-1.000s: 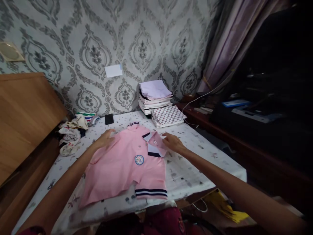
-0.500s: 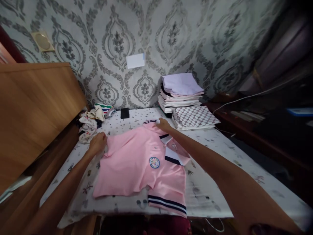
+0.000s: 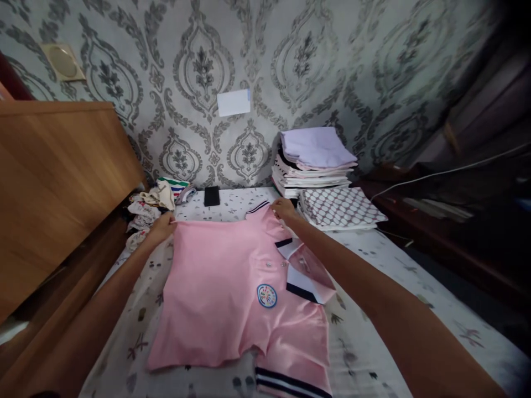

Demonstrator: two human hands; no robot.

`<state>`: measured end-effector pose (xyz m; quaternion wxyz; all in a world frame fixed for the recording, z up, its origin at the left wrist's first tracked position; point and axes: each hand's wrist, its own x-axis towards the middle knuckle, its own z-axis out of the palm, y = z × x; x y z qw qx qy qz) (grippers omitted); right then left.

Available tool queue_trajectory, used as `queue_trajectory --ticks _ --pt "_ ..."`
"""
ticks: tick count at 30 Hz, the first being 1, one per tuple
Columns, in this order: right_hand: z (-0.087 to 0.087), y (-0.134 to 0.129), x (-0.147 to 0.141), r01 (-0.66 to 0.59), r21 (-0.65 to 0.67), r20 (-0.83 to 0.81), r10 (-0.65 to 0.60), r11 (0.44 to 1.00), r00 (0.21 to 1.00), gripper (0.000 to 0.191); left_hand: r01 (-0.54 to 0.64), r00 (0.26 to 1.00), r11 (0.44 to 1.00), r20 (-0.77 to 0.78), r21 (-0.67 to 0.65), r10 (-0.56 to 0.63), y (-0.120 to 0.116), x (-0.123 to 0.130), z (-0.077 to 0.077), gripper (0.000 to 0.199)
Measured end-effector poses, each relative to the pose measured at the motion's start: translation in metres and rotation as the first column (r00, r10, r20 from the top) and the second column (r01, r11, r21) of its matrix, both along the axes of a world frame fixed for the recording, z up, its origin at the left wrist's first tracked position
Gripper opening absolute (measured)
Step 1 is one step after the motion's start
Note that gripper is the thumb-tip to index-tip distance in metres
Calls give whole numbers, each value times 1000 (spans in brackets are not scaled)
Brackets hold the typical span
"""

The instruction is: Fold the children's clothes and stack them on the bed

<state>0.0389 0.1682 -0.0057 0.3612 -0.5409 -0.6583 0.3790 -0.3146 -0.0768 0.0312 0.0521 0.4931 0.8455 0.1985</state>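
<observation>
A pink polo shirt lies spread sideways on the patterned sheet, its hem to the left and its white and navy collar to the right. A round badge shows on its chest. My left hand pinches the far corner of the hem, pulling the far edge straight. My right hand grips the far shoulder, close to the far sleeve with its striped cuff. The near sleeve, also striped, lies toward me at the front edge.
Folded clothes are stacked at the back right, with a patterned folded garment beside them. Crumpled clothes lie at the back left. A black phone-like object rests near the wall. A wooden cabinet borders the left side.
My left hand has drawn the hem corner away from me and slightly left, so the shirt's far side is now smoother and straighter. My right hand keeps its hold; the view has shifted slightly.
</observation>
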Motion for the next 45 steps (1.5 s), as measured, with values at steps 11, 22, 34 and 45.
queue_trajectory --ticks 11,22,34,45 --pt "21 17 -31 -40 38 -427 52 999 903 27 -87 996 988 19 125 85 55 -28 -7 8" --pt "7 -9 32 -73 79 240 53 994 969 23 60 961 998 -270 3 -57 42 5 -27 33" --pt "-2 -77 69 -114 98 614 30 989 789 39 588 793 806 -148 -67 -591 180 193 -7 36" --pt "-13 -77 79 -141 161 588 20 977 809 36 333 905 933 -230 -140 -357 246 172 -28 23"
